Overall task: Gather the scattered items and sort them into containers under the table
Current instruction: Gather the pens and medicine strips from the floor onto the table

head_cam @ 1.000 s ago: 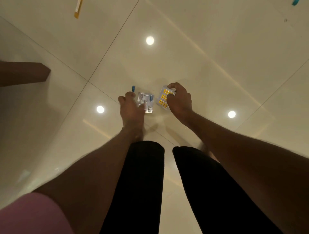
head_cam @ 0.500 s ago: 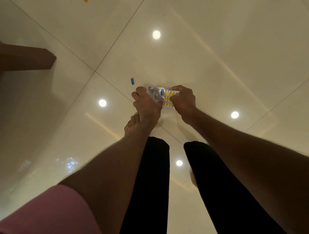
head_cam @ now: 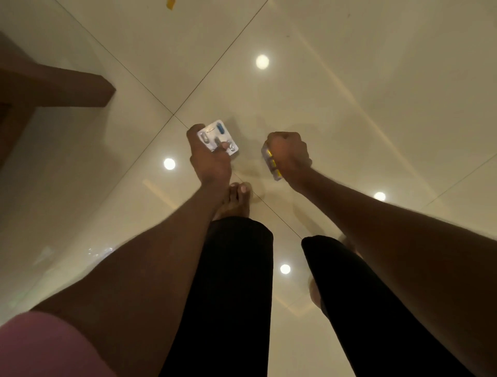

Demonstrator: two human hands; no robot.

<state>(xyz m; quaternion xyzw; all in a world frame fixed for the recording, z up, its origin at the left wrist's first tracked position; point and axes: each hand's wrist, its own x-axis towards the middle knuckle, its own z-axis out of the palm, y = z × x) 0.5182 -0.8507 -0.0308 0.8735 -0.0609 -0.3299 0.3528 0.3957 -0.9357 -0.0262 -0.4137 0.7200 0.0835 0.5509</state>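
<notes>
Nearest the camera, at six o'clock, a pink sleeve (head_cam: 40,347) and two legs in black trousers (head_cam: 231,296) fill the lower frame, with a bare foot (head_cam: 236,199) on the glossy cream tiled floor (head_cam: 349,107) just beyond. Above the foot, the left hand (head_cam: 209,158) has its grip clenched round a silver foil blister pack with one blue capsule (head_cam: 218,136), thumb pressed across its face. At about three o'clock from it, a little apart, the right hand (head_cam: 289,153) is fisted round a clear blister strip of yellow pills (head_cam: 271,161), which juts from the side of the fist. Both packs are off the floor. Farther out, a dark brown wooden desk edge (head_cam: 67,86) sits at ten o'clock, and a small yellow scrap (head_cam: 170,3) lies at twelve o'clock.

The gathering step looks in hand. Next would likely be collecting that far scrap or carrying both packs to the containers, which are not visible here.
</notes>
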